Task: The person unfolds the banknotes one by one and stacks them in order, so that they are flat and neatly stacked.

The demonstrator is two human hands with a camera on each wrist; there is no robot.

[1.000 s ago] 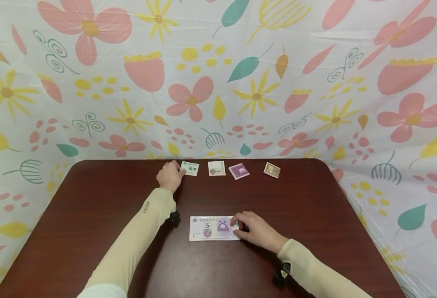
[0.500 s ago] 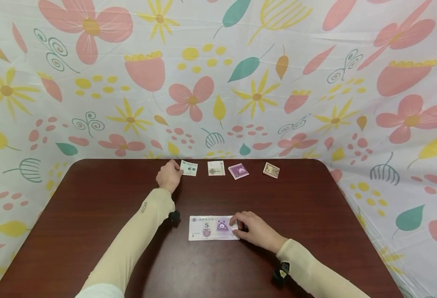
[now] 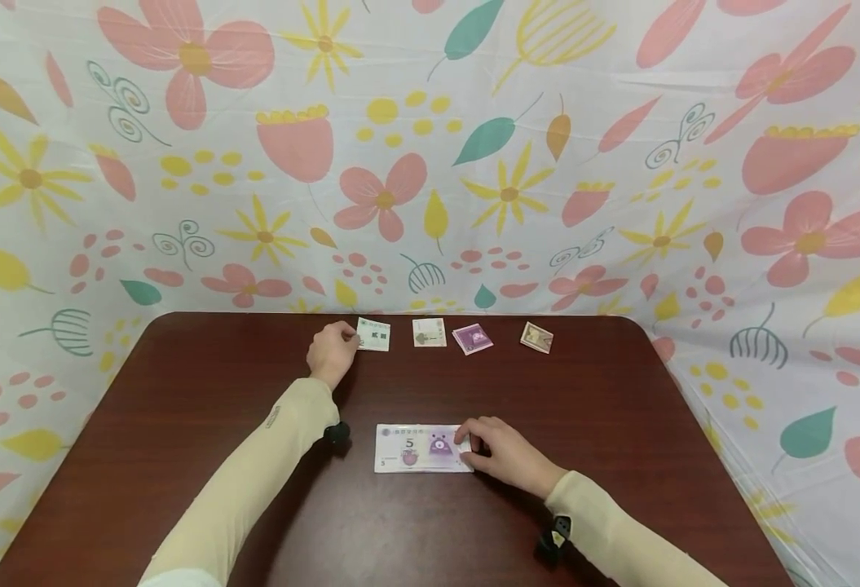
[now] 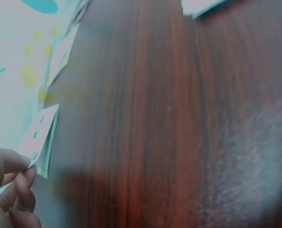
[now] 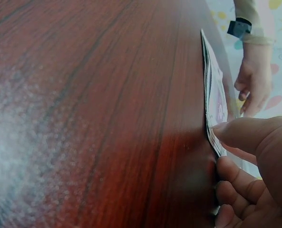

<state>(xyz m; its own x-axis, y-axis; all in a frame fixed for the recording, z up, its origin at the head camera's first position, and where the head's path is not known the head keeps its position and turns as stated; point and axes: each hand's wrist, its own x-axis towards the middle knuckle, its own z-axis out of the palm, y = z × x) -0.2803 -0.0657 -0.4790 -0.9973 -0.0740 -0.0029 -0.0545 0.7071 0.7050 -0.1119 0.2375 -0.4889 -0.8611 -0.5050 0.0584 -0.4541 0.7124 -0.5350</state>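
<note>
At the far edge of the table, my left hand (image 3: 331,352) pinches the left edge of a folded green play banknote (image 3: 375,335). The left wrist view shows thumb and finger on the corner of this banknote (image 4: 38,135), its folded layers slightly spread. Nearer to me, my right hand (image 3: 509,458) holds the right end of a purple play banknote marked 5 (image 3: 416,450), which lies face up and lengthwise. From the right wrist, several thin layers show along the edge of this purple banknote (image 5: 213,90), with my thumb on top.
Right of the green banknote, along the far edge, lie a folded pale banknote (image 3: 430,333), a folded purple banknote (image 3: 471,338) and a folded brown banknote (image 3: 536,337). Behind the dark wooden table (image 3: 202,391) hangs a flower-patterned cloth (image 3: 430,122).
My left fingers have drawn back slightly to the green banknote's left edge, and the left forearm has shifted a little leftward. The right hand stays on the purple banknote.
</note>
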